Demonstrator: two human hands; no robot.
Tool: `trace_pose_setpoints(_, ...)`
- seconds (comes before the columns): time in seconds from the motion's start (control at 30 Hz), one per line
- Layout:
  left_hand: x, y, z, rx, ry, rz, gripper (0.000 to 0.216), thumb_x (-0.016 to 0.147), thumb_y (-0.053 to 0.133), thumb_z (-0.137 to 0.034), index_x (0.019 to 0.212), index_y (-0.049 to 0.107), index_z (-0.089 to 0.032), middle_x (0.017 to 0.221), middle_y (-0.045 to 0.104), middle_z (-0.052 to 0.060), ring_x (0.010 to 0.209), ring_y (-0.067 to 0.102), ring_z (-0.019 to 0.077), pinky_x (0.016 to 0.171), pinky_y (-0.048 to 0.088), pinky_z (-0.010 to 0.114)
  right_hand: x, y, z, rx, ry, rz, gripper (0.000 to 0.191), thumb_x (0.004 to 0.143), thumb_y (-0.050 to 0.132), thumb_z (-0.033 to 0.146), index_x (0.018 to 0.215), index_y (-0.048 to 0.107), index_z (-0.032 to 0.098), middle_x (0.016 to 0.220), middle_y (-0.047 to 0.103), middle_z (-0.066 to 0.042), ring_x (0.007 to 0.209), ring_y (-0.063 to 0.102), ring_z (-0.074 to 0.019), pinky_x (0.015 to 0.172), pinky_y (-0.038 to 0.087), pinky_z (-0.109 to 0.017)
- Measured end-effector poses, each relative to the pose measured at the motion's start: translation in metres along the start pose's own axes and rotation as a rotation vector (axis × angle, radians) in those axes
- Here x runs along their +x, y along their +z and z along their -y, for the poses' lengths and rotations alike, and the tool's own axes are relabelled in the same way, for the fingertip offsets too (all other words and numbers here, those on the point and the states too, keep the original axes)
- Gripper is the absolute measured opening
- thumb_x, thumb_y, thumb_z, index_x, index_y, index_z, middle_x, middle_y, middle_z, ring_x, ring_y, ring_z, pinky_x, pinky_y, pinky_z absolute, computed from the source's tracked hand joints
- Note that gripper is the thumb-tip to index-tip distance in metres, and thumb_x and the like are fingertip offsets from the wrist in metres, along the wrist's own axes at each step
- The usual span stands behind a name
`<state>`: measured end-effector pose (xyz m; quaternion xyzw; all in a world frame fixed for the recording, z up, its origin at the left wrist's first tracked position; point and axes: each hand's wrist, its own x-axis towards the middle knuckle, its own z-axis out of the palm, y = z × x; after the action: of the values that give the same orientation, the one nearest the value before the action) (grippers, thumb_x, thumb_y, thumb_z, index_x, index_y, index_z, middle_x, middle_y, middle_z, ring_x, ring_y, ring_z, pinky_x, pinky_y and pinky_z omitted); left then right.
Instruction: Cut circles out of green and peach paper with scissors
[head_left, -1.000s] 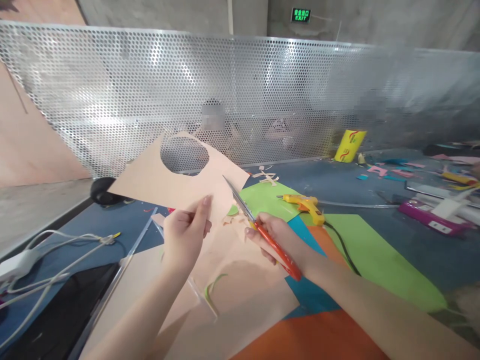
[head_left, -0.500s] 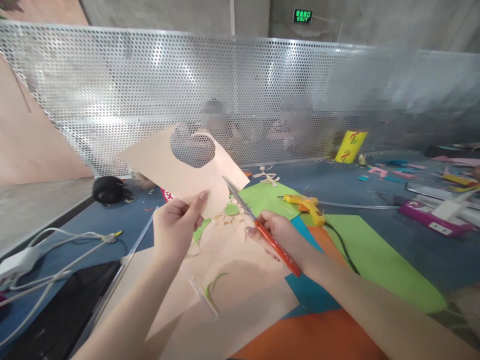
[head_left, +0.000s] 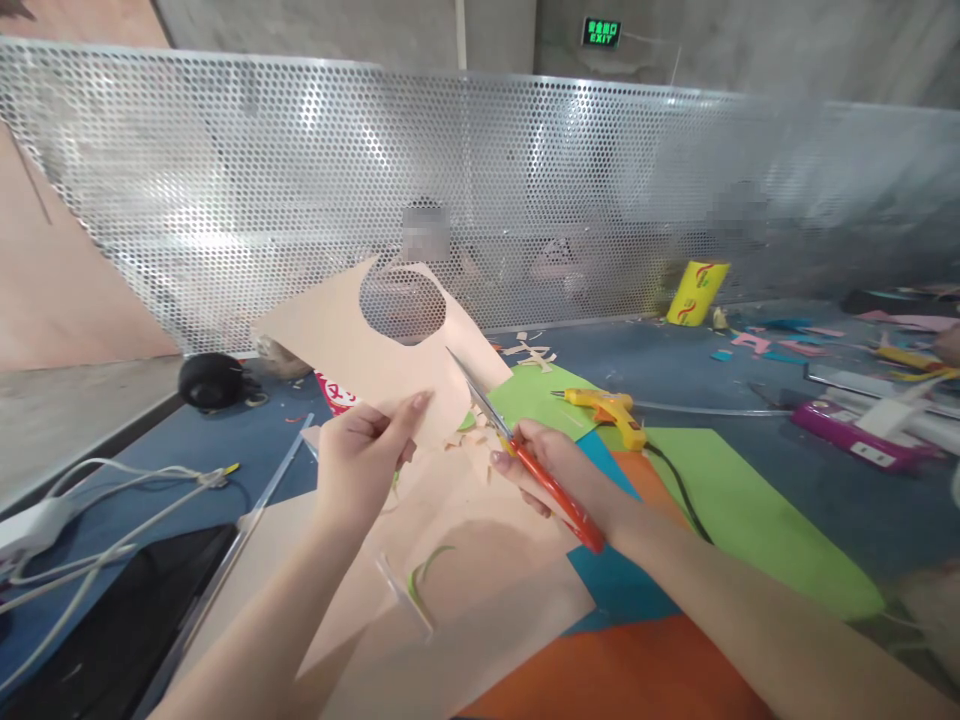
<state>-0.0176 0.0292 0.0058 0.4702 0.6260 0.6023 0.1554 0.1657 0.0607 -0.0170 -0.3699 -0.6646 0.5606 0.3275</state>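
Note:
A cream-coloured sheet of paper [head_left: 322, 325] with a large round hole is pinched at its lower edge by my left hand [head_left: 367, 450], thumb on top. My right hand [head_left: 555, 465] is closed round the red handles of a pair of scissors [head_left: 551, 485]. The blades point up and to the left and lie against the sheet, right of my left thumb. Below both hands, a larger cream sheet [head_left: 465, 570] covers the tabletop, with small paper scraps [head_left: 480, 440] and a curled green strip [head_left: 420, 580] on it.
A yellow glue gun [head_left: 611, 410] rests on green paper [head_left: 735, 500] at right. Blue paper [head_left: 622, 585] and orange paper [head_left: 622, 670] lie nearer. White cables [head_left: 112, 490] and a black tablet-like slab [head_left: 127, 620] are at left. Perforated metal panel [head_left: 495, 150] stands behind; a purple power strip [head_left: 855, 435] lies far right.
The cream sheet and my left hand have shifted slightly right, towards the scissors. The sheet now hides more of the green round piece below. My right hand is nearly in the same place.

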Motion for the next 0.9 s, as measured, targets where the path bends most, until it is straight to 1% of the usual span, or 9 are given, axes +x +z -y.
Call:
trace_pose_setpoints(0.2, -0.001, 0.0, -0.002, 0.012, 0.007, 0.018, 0.036, 0.067, 0.069, -0.046, 0.048, 0.061, -0.018, 0.033, 0.043, -0.005, 0.034, 0.032, 0.0061, 0.037, 0.027, 0.02, -0.001, 0.0, 0.002, -0.006, 0.022, -0.015, 0.04, 0.074, 0.072, 0.047, 0.072, 0.04, 0.023, 0.056, 0.041, 0.011, 0.037, 0.034, -0.0049, 0.037, 0.027, -0.021)
trace_pose_setpoints(0.3, 0.001, -0.002, -0.002, 0.021, 0.015, 0.018, 0.031, 0.068, 0.069, -0.044, 0.053, 0.065, -0.018, 0.034, 0.045, -0.005, 0.035, 0.034, 0.0064, 0.037, 0.028, 0.02, -0.001, -0.001, 0.004, -0.02, 0.039, -0.026, 0.04, 0.074, 0.072, 0.045, 0.071, 0.04, 0.023, 0.056, 0.04, 0.012, 0.035, 0.031, -0.004, 0.035, 0.025, -0.02)
trace_pose_setpoints(0.43, 0.008, -0.009, -0.001, 0.042, 0.026, 0.04, 0.029, 0.066, 0.071, -0.045, 0.057, 0.067, -0.018, 0.035, 0.046, -0.005, 0.037, 0.035, 0.0068, 0.038, 0.028, 0.02, -0.001, -0.001, 0.003, -0.039, 0.041, -0.036, 0.039, 0.074, 0.072, 0.045, 0.07, 0.041, 0.022, 0.054, 0.041, 0.012, 0.033, 0.031, -0.0038, 0.034, 0.023, -0.02)
trace_pose_setpoints(0.57, 0.016, -0.017, -0.002, 0.069, 0.031, 0.069, 0.029, 0.066, 0.072, -0.045, 0.057, 0.067, -0.017, 0.036, 0.046, -0.006, 0.038, 0.035, 0.0062, 0.04, 0.028, 0.019, 0.001, -0.002, 0.002, -0.076, 0.049, -0.069, 0.04, 0.071, 0.074, 0.047, 0.068, 0.043, 0.022, 0.051, 0.043, 0.012, 0.034, 0.032, -0.0043, 0.035, 0.024, -0.019)
trace_pose_setpoints(0.7, 0.02, -0.023, -0.002, 0.093, 0.021, 0.116, 0.032, 0.066, 0.072, -0.045, 0.053, 0.065, -0.016, 0.035, 0.042, -0.006, 0.037, 0.031, 0.005, 0.038, 0.023, 0.02, 0.003, -0.004, 0.002, -0.1, 0.055, -0.066, 0.039, 0.07, 0.076, 0.045, 0.068, 0.046, 0.021, 0.051, 0.045, 0.011, 0.036, 0.035, -0.0048, 0.036, 0.026, -0.02)
trace_pose_setpoints(0.9, 0.018, -0.018, 0.0, 0.084, 0.03, 0.194, 0.034, 0.063, 0.072, -0.046, 0.05, 0.064, -0.016, 0.035, 0.041, -0.005, 0.036, 0.031, 0.0062, 0.037, 0.023, 0.02, 0.003, -0.006, -0.001, -0.09, 0.022, -0.034, 0.039, 0.073, 0.074, 0.046, 0.07, 0.044, 0.021, 0.056, 0.044, 0.01, 0.038, 0.037, -0.005, 0.037, 0.03, -0.02)
